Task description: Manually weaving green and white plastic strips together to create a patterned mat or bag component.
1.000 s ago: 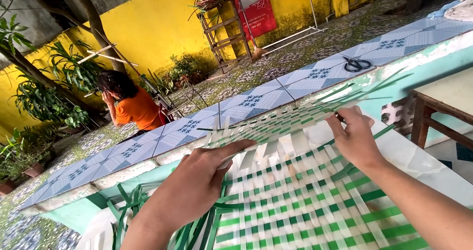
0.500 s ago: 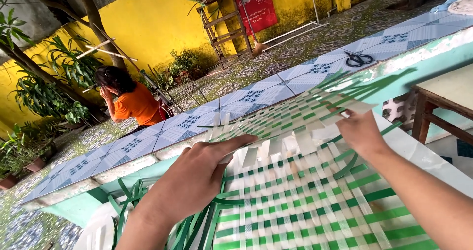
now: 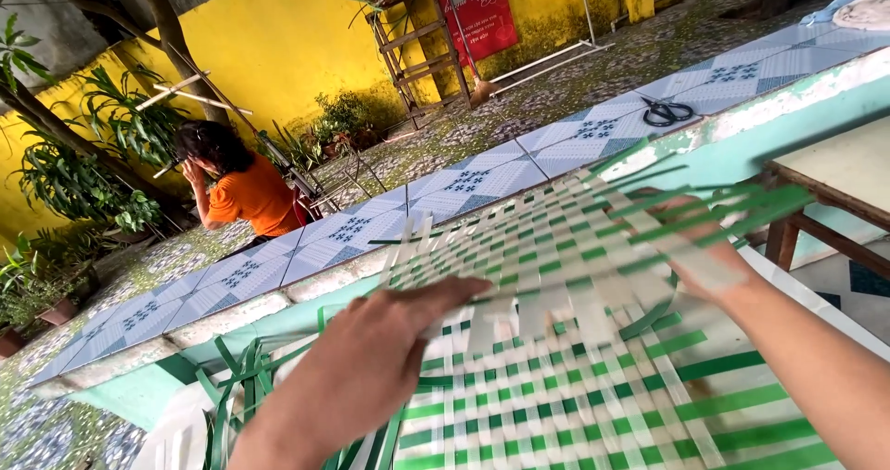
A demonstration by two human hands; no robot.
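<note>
A long low wall topped with blue and white patterned tiles (image 3: 519, 159) is running across the scene from near left to far right, with a mossy stone courtyard and a yellow painted wall (image 3: 278, 44) lying beyond it. Near the viewer, a large woven mat of green and white flat plastic strips (image 3: 593, 377) is lying spread out, and its far part is being lifted and curled up toward the tiled wall, loose strip ends sticking out to the right. The left hand (image 3: 371, 363) is pressing against the raised edge of the mat at centre left, its fingers held together and stretched flat along the strips. The right hand (image 3: 705, 247) is sitting behind the lifted weave on the right; it seems to be gripping the strips, though the mesh is hiding the fingers and I cannot tell whether they are closed. A person in an orange shirt (image 3: 243, 192) is crouching far left among potted green plants. A wooden tabletop (image 3: 844, 169) is showing at the right edge. A pair of black scissors (image 3: 667, 111) is resting on the tiles, far right.
</note>
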